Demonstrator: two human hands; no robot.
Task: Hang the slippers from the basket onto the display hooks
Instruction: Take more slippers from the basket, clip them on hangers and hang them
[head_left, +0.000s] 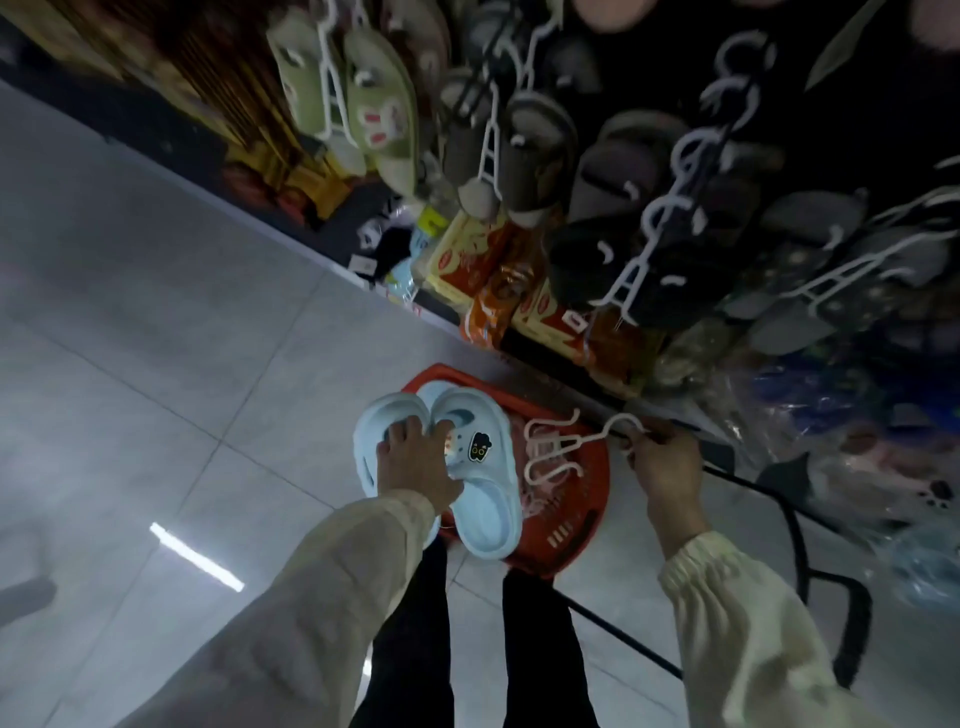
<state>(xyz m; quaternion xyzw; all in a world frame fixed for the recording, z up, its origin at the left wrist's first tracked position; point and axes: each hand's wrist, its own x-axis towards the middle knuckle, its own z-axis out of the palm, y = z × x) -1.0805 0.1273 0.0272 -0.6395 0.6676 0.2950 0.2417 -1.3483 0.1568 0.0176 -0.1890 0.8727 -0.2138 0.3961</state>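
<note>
A pair of light blue slippers (483, 499) with small charm decorations is held side by side above the red basket (571, 525) on the floor. My left hand (415, 462) grips both slippers from above, fingers hooked into their straps. My right hand (665, 462) pinches a white plastic hanger (587, 441) by its hook, to the right of the slippers and over the basket. More white hangers (545, 467) lie inside the basket. Display hooks (696, 156) above carry several pairs of hung slippers.
Green rabbit slippers (363, 98) and grey and dark slippers (535, 156) hang on the rack at the top. A low shelf holds red and orange packets (493, 270). Grey tiled floor (156, 338) spreads to the left. A black bar (810, 551) runs at the right.
</note>
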